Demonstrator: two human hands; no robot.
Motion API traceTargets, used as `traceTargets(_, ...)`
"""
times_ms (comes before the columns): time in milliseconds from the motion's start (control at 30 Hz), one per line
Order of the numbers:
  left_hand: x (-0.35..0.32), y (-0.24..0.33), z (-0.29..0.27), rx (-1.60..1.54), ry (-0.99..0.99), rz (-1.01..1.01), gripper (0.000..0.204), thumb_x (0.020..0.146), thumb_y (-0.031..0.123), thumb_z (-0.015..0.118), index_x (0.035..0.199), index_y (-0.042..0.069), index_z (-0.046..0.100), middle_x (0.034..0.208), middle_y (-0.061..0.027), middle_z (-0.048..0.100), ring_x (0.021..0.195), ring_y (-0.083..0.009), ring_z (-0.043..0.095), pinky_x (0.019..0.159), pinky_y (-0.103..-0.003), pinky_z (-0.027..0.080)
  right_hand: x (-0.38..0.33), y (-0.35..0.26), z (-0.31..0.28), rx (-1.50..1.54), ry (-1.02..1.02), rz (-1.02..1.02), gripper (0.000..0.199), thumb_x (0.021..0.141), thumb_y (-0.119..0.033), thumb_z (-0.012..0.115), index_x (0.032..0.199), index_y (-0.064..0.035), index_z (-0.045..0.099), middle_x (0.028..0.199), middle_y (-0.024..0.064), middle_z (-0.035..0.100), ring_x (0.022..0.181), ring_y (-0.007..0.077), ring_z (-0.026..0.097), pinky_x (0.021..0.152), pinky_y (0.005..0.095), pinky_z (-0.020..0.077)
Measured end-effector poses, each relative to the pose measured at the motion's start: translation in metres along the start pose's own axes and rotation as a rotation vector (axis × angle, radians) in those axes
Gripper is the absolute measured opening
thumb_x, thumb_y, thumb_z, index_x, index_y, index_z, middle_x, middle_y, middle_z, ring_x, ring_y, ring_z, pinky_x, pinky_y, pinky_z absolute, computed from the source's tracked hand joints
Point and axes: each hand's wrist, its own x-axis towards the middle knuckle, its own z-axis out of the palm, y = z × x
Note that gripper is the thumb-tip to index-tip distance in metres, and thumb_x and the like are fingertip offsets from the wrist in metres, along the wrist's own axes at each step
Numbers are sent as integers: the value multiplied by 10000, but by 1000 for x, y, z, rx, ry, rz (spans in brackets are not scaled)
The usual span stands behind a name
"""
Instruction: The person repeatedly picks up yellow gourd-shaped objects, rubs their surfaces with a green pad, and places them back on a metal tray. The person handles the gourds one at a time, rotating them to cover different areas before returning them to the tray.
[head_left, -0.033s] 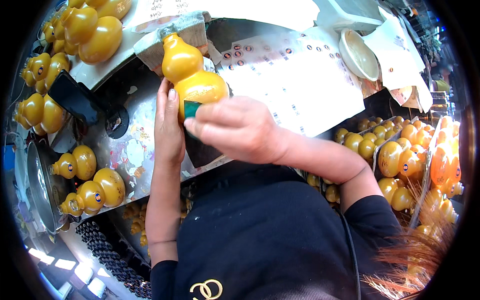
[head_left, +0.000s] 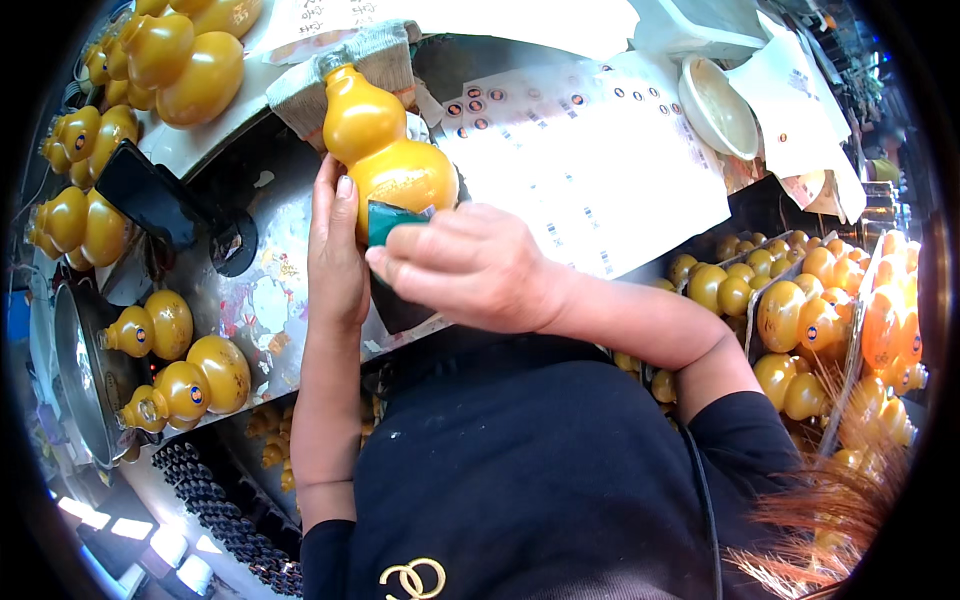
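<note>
A yellow gourd-shaped bottle (head_left: 400, 172) lies with its clear neck up on a folded grey cloth (head_left: 292, 98). My left hand (head_left: 338, 240) is closed on the bottle's lower left side, thumb along its edge. A green flat scraper (head_left: 392, 222) is pinched in my right hand (head_left: 470, 268), its edge against the bottle's wide lower part. The right fingers hide the rest of the scraper and some of the bottle's base. Fine print shows on the bottle just above the scraper.
White sticker sheets (head_left: 590, 150) spread right of the bottle, beside a pale bowl (head_left: 717, 110). A black phone on a stand (head_left: 160, 195) is at the left. Finished-looking yellow gourd bottles (head_left: 190, 375) sit at the left edge; crates of more bottles (head_left: 790, 310) stand at the right.
My right hand has shifted slightly down, and more of the green scraper shows against the bottle. The bottle and my left hand stay in place.
</note>
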Motion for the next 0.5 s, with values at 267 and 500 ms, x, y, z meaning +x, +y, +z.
traceTargets(267,-1,8,-1,-62,-43,-56,520,1021,352,341,1433,40,281,1337,-152,469,1200,-248,529,1018,-366,425,0,-12,14,84,26,-3,203,754,-65,685,951,-96,647,869,1,586,661,131,594,578,258,475)
traceTargets(500,-4,-5,1,192,-7,163,707,978,493,413,1466,27,204,1426,-177,364,1322,-264,384,1101,-368,287,-14,0,1,373,167,731,397,867,-216,663,1133,-47,421,826,178,605,732,379,659,609,387,520)
